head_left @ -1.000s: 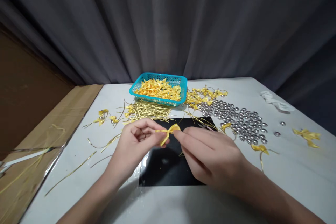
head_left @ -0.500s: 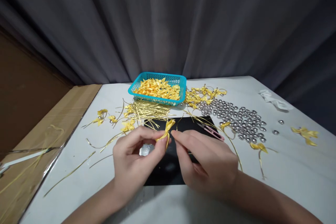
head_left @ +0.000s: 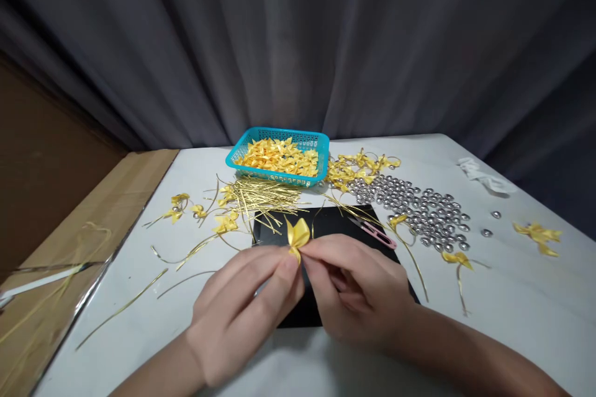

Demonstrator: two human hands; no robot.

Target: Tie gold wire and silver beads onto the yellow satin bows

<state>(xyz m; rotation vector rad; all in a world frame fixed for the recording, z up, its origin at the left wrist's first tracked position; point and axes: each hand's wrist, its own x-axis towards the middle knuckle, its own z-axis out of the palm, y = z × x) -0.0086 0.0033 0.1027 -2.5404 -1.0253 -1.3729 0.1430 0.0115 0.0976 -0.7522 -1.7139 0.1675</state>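
Between my fingertips, above a black mat (head_left: 298, 310), is a small yellow ribbon bow (head_left: 298, 234). My left hand (head_left: 249, 298) pinches its lower part between thumb and fingers. My right hand (head_left: 361, 279) is closed too, its thumb and forefinger pressed against the bow's right side; whether they also grip a thin piece there is hidden. Pink-handled scissors (head_left: 375, 232) lie on the mat just beyond my right hand. Past my left hand spreads a bundle of gold twist ties (head_left: 267, 195).
A teal basket (head_left: 278, 177) full of yellow bows stands at the back. Right of it are finished-looking bows with ties (head_left: 358, 167) and many silver beads (head_left: 428, 217). Loose ties (head_left: 123, 310) lie at left, near cardboard (head_left: 107, 217). A crumpled white piece (head_left: 484, 177) sits far right.
The bow has been turned so its loops now face upward and spread. My left hand has rolled over, its fingers closing in beneath the bow; my right hand has stayed close beside it.
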